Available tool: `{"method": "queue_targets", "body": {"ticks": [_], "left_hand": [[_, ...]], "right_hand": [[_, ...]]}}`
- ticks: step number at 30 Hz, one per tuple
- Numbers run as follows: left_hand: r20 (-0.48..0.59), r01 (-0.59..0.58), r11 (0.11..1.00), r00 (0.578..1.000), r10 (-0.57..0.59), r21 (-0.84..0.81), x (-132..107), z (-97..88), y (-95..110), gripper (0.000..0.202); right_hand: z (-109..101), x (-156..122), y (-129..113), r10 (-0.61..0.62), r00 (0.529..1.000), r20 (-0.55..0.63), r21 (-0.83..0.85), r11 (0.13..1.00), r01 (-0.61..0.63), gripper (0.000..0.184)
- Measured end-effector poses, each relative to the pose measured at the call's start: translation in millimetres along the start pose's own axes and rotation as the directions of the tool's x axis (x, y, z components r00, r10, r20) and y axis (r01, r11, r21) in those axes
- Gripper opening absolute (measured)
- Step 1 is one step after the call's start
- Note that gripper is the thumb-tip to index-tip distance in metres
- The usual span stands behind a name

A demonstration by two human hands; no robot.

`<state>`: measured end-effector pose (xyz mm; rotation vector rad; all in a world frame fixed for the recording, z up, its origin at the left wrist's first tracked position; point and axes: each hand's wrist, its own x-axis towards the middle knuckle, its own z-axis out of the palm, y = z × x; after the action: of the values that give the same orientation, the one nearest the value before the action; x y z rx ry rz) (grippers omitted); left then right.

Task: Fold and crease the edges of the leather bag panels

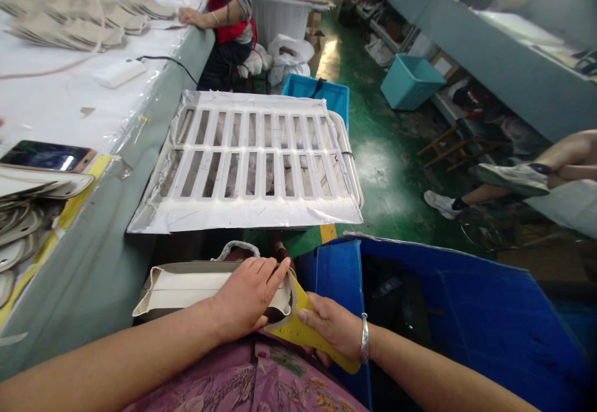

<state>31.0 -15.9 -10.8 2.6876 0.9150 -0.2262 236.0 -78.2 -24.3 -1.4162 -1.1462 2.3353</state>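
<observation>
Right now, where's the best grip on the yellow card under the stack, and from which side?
Take the free right end of the yellow card, coming in from the right, where the right hand pinches it. That end sticks out past the cream stack. The rest is covered by the stack, with the left hand flat on top. The card is thin and flat, so a thumb-over, fingers-under pinch probably suits.

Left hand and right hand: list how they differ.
The left hand lies flat, fingers straight, on the white and beige piece; the right hand pinches the yellow sheet. The right hand's wrist wears a silver bracelet; the left hand's is bare. Both meet over the lap.
</observation>
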Motion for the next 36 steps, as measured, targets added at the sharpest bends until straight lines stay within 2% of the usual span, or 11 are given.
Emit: {"method": "queue_targets", "body": {"ticks": [2, 6, 11, 18, 23, 29, 36], "left_hand": [[-0.021, -0.003, 1.000, 1.000, 0.003, -0.008, -2.0, 0.7, -0.9, 0.104], [0.006, -0.024, 1.000, 1.000, 0.024, 0.008, -2.6, -3.3, -2.0, 0.107], [0.012, -0.047, 0.997, 0.999, 0.047, 0.059, -3.7, 0.2, 1.0, 0.110], [0.015, -0.090, 0.996, 0.996, 0.090, 0.013, -8.1, 3.4, -6.0, 0.114], [-0.011, -0.157, 0.985, 0.988, 0.156, -0.077, -8.3, 2.5, -13.9, 0.119], [-0.028, -0.157, 0.986, 0.987, 0.155, -0.049, -4.1, 7.0, -15.8, 0.112], [-0.091, -0.182, 0.983, 0.980, 0.179, -0.033, -2.6, 9.8, -18.5, 0.103]], "right_hand": [[3.6, 0.1, 1.8, -0.018, 0.999, -0.030, 0.014, 1.000, 0.018, 0.033], [8.3, 2.4, 6.8, -0.005, 0.997, -0.073, 0.032, 0.999, 0.008, 0.043], [6.2, 4.5, 12.0, -0.194, 0.962, -0.191, -0.201, 0.967, 0.155, 0.041], [6.6, 7.6, 17.8, -0.284, 0.944, -0.168, -0.254, 0.938, 0.237, 0.047], [8.6, 10.2, 24.2, -0.289, 0.941, -0.174, -0.236, 0.940, 0.245, 0.056], [10.7, 11.1, 27.5, -0.243, 0.947, -0.209, -0.248, 0.950, 0.189, 0.059], [5.5, 9.1, 17.6, -0.210, 0.967, -0.141, -0.161, 0.969, 0.187, 0.056]]}}
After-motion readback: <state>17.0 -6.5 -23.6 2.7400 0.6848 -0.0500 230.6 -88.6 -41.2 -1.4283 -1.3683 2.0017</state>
